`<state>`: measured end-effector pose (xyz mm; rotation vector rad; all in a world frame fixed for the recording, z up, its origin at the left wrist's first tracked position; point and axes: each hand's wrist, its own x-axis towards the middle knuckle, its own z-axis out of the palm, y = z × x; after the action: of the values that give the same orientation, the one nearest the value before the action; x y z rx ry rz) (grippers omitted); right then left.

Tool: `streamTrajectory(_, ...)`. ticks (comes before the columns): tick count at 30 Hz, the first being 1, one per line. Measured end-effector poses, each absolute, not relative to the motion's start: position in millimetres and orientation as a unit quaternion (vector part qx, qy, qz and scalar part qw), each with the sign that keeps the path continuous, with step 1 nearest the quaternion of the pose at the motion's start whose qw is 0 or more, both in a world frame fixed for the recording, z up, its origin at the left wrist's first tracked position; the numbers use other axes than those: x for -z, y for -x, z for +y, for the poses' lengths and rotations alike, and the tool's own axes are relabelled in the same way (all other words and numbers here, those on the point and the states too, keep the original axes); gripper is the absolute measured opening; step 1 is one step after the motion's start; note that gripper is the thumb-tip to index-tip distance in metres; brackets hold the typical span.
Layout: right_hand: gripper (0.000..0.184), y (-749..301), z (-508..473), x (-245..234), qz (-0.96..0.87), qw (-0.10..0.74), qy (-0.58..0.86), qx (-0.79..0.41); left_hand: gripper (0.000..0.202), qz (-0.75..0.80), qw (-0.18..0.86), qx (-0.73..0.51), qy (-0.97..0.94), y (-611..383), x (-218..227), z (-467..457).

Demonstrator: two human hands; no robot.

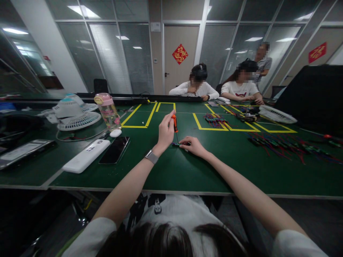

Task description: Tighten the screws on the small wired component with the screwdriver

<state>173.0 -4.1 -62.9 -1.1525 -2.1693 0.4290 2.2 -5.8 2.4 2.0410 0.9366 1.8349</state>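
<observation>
My left hand (166, 129) is closed around the orange and black handle of a screwdriver (175, 123), which stands nearly upright. Its thin shaft runs down to a small green circuit board (175, 144) on the table. With its fingertips, my right hand (195, 146) pinches the right side of that board and holds it low against the tabletop. Part of the board is hidden under those fingers. Whether the tip sits in a screw is too small to make out.
Left of my arms lie a black phone (114, 150), a white phone (87, 156) and a bottle (108, 112), near fans (77, 119). Wired boards lie in a bunch (215, 120) and a long pile (291, 146) on the right. Two people sit opposite; another stands behind.
</observation>
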Motion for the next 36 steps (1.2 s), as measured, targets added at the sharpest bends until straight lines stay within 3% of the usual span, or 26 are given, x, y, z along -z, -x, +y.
streamTrajectory(4, 0.019, -173.5, -3.9, 63.6, -0.826, 0.321, 0.434, -0.164, 0.036, 0.309, 0.155, -0.634, -0.692, -3.3, 0.5, -4.2)
streamTrajectory(11, 0.018, -173.0, -4.8, 64.1, -0.829, 0.322, 0.427, -0.163, 0.026, 0.342, 0.071, -0.629, -0.695, -2.4, -2.5, -8.4)
streamTrajectory(20, 0.018, -172.9, -4.4, 66.1, -0.827, 0.328, 0.424, -0.170, 0.034, 0.321, 0.107, -0.625, -0.703, -0.8, -3.6, -5.7)
streamTrajectory(27, 0.017, -172.9, -3.3, 67.4, -0.827, 0.330, 0.426, -0.159, 0.023, 0.327, 0.072, -0.640, -0.691, -3.1, -2.9, -8.8)
streamTrajectory(36, 0.018, -171.8, -6.0, 63.9, -0.826, 0.324, 0.432, -0.162, 0.034, 0.335, 0.109, -0.607, -0.712, -1.7, -4.1, -8.0)
